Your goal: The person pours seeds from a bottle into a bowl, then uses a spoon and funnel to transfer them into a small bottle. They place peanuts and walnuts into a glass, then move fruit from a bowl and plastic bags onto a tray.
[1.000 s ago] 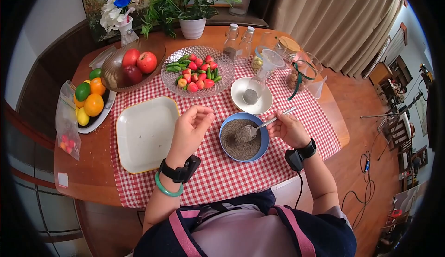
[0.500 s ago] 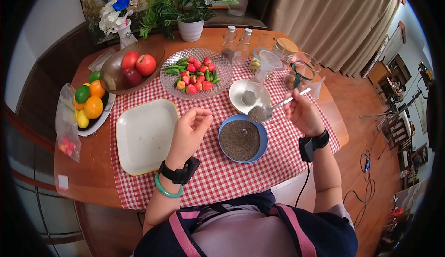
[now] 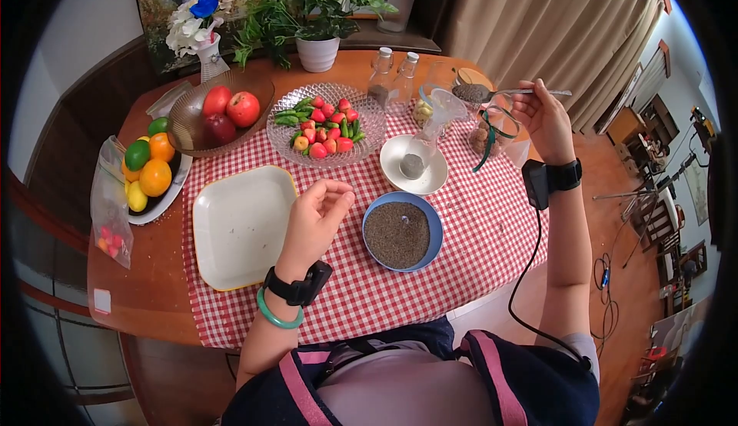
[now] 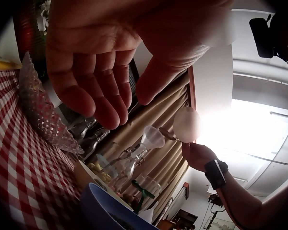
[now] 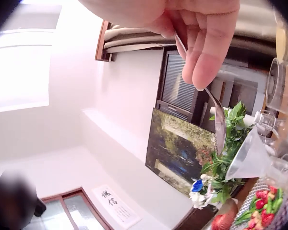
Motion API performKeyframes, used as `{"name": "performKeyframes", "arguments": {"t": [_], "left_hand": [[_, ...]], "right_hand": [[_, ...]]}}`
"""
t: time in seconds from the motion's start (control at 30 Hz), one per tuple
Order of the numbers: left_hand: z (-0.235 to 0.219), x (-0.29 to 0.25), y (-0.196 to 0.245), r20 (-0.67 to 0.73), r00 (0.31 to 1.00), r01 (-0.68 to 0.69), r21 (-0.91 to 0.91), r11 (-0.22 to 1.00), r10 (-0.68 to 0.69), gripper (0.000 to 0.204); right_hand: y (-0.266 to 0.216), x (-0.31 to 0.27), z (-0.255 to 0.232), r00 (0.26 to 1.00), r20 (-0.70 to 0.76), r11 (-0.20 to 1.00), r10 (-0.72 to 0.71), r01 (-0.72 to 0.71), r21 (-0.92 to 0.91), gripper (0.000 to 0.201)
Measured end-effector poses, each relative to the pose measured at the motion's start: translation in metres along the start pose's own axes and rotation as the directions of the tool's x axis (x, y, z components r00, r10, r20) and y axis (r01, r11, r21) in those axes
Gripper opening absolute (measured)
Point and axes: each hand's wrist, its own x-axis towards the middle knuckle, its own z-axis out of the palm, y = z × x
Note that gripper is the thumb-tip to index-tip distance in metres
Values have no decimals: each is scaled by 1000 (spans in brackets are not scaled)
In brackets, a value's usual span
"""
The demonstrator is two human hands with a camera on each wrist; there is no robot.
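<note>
My right hand (image 3: 547, 122) pinches the handle of a metal spoon (image 3: 470, 93), raised at the back right. Small dark grains heap in the spoon's bowl, just right of a clear funnel (image 3: 448, 105). The funnel sits in the neck of a glass bottle (image 3: 413, 166) with some grains at its bottom, standing in a white bowl (image 3: 393, 178). Nearer me is a blue bowl (image 3: 437, 234) holding many of the same dark grains. My left hand (image 3: 317, 214) hangs left of it, fingers loosely bent and holding nothing; the left wrist view shows its palm (image 4: 101, 38).
A white rectangular tray (image 3: 242, 226) lies left on the checked cloth. Behind are a glass plate (image 3: 277, 138) of peppers and small red fruit, two stoppered bottles (image 3: 403, 81) and a jar with green ribbon (image 3: 487, 138). Farther left stand a brown fruit bowl (image 3: 188, 130) and citrus fruit (image 3: 155, 176).
My right hand has lifted the loaded spoon out of the blue bowl and carried it up, away from me and right, to beside the funnel. The left hand has stayed where it was.
</note>
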Motion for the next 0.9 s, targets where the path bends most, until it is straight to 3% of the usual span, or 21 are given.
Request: {"name": "performKeyframes", "arguments": {"t": [0.23,0.43,0.53,0.63,0.77,0.8,0.9], "left_hand": [[0,0,-2,3,1000,-7,1,1000,7,14],[-3,0,0,55,997,43,37,998,-45,17],[-2,0,2,53,997,47,49,998,-50,16],[1,0,-1,-1,1000,-3,1,1000,3,14],[-1,1,-2,16,1000,10,10,1000,-10,14],[-2,1,-1,34,999,20,19,1000,-21,15],[-2,0,-3,56,998,21,22,1000,-22,15]], "right_hand": [[-1,-2,21,994,-26,961,-105,94,-260,39],[-13,-18,40,943,135,820,-304,331,-467,36],[0,-28,48,932,195,740,-306,362,-566,36],[-4,-34,43,928,83,833,-364,364,-415,37],[-3,-60,34,989,8,977,-151,150,-149,40],[7,-68,36,999,-12,978,-51,48,-204,42],[55,-88,27,956,132,951,262,-233,-206,43]]}}
